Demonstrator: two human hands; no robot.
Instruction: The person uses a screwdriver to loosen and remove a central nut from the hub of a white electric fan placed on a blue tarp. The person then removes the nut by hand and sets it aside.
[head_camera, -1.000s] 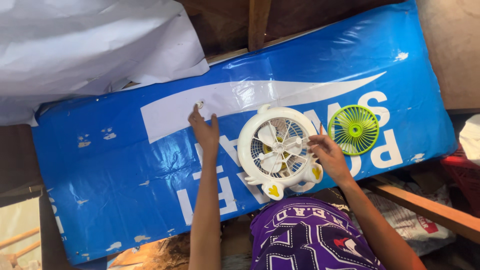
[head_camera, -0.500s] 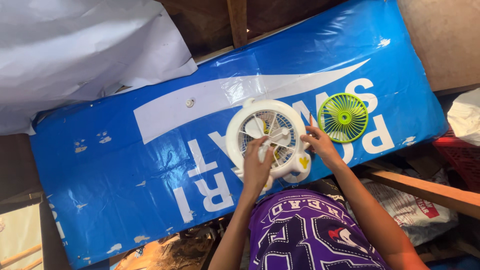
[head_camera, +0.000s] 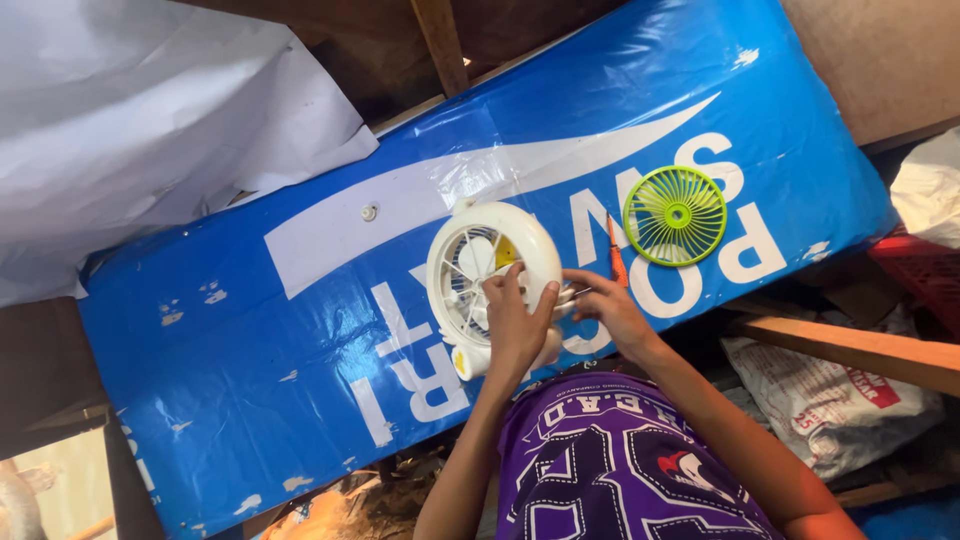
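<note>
Where the white sheet (head_camera: 150, 130) drapes at far left, a small screw (head_camera: 369, 212) on the blue surface (head_camera: 250, 330). At centre, white fan housing (head_camera: 490, 285) tilted up, left hand (head_camera: 515, 325) clasping its front, right hand (head_camera: 610, 312) pinching its right edge. Right of these, orange screwdriver (head_camera: 614, 252), then green grille (head_camera: 675, 215), lying flat.

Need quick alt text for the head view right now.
Both hands grip a white fan tilted on a blue sheet: left hand on its front, right hand at its side. A green grille and orange screwdriver lie beside it.
</note>
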